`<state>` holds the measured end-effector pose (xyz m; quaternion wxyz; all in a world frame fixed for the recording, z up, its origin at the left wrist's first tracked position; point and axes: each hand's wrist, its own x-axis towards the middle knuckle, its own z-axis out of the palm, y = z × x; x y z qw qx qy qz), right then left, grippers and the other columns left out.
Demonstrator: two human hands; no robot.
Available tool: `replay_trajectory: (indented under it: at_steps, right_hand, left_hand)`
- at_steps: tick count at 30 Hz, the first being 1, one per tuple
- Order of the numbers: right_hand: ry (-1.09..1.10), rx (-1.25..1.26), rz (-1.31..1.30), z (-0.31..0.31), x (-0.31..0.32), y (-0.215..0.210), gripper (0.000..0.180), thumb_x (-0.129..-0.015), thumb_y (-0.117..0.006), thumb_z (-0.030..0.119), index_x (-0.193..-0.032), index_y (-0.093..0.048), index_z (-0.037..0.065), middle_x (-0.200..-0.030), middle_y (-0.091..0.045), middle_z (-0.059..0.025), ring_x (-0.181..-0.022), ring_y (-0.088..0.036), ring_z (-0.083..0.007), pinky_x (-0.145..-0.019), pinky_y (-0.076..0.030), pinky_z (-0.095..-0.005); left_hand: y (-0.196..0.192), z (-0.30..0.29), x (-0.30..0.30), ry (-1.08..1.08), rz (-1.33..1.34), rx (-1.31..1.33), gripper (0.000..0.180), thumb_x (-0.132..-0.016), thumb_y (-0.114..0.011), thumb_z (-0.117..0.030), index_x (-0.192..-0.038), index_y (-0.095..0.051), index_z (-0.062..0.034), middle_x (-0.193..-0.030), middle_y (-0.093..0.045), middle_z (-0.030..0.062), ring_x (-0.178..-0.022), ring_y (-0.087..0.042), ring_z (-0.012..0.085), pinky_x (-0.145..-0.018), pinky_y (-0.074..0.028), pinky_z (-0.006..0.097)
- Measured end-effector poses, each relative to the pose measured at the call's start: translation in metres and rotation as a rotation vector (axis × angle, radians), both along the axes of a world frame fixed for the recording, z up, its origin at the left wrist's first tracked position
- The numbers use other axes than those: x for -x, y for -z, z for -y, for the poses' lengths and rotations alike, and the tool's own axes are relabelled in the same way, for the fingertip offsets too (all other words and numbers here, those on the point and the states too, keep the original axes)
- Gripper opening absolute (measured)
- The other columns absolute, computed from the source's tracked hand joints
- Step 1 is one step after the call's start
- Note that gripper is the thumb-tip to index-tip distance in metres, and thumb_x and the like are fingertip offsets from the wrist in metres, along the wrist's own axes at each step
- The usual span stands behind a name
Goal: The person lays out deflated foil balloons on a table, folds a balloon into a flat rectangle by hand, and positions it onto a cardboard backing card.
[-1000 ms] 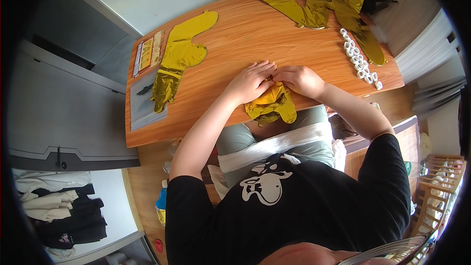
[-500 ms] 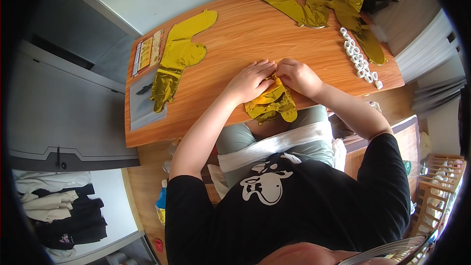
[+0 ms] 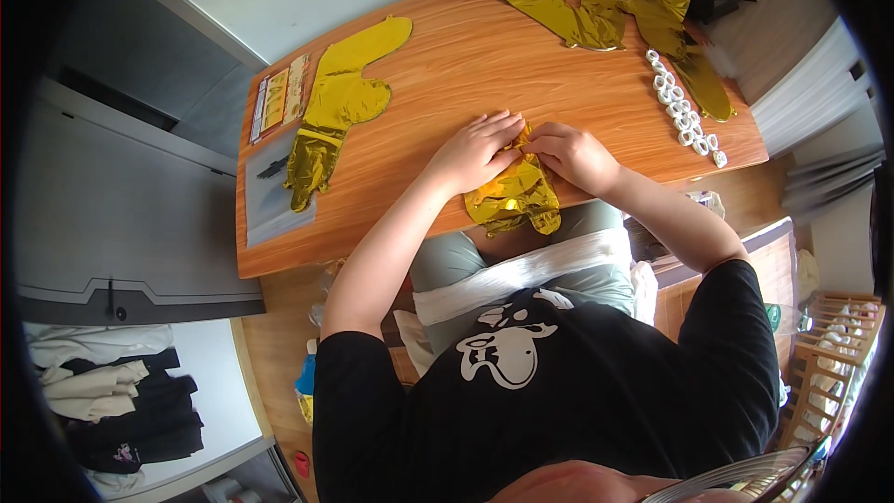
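Observation:
A crumpled gold foil balloon [image 3: 518, 203] is partly folded at the table's near edge, with its lower end hanging over toward my lap. My left hand [image 3: 473, 155] rests palm-down on its left side, fingers stretched out and the thumb across the foil. From the other side my right hand [image 3: 579, 158] pinches the balloon's upper part between curled fingers. The hands cover some of the foil's top and left edge. Flat on the table's left lies another gold foil balloon [image 3: 346, 91].
Several more gold foil balloons [image 3: 589, 23] lie at the far right of the wooden table [image 3: 442, 65]. White ring-shaped rolls [image 3: 678, 108] line the right side. A printed card [image 3: 279, 98] and a clear plastic bag [image 3: 265, 210] are at the left edge.
My right hand has shifted slightly right and down, its fingers still on the foil. More of the gold foil shows between the hands. The left hand stays almost in place.

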<state>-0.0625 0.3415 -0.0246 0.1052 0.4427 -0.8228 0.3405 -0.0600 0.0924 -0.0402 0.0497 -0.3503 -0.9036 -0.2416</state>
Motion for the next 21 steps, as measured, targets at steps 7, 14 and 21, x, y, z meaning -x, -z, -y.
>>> replay_trajectory:
  at_steps: [7,14,21]
  right_hand:
    - [-0.007,-0.053,-0.085,-0.004,0.003,0.007,0.019,-0.085,-0.071,0.006,-0.104,-0.072,0.005,-0.104,-0.072,-0.0111,-0.098,-0.069,-0.0325,-0.086,-0.057,-0.0414]
    - [-0.121,-0.132,-0.101,-0.008,0.007,-0.002,0.024,-0.088,-0.069,0.012,-0.111,-0.071,0.006,-0.109,-0.071,-0.0097,-0.098,-0.069,-0.0321,-0.086,-0.058,-0.0397]
    - [-0.179,-0.22,-0.139,-0.017,0.008,-0.005,0.029,-0.088,-0.07,0.01,-0.117,-0.072,0.006,-0.123,-0.068,-0.0092,-0.107,-0.068,-0.0307,-0.092,-0.056,-0.0402]
  left_hand:
    - [-0.004,-0.001,0.0,0.009,0.042,0.037,0.055,-0.102,-0.06,-0.034,-0.15,-0.051,-0.0084,-0.158,-0.047,0.0117,-0.149,-0.04,0.0304,-0.123,-0.03,0.048]
    - [0.0,0.001,0.0,0.025,-0.04,0.063,0.061,-0.097,-0.066,-0.037,-0.148,-0.052,-0.0058,-0.157,-0.048,0.0128,-0.148,-0.041,0.0296,-0.123,-0.031,0.046]
    - [-0.004,0.0,-0.005,0.0,-0.022,0.208,0.071,-0.097,-0.065,-0.039,-0.156,-0.04,-0.0089,-0.165,-0.036,0.0104,-0.154,-0.031,0.0283,-0.126,-0.022,0.055]
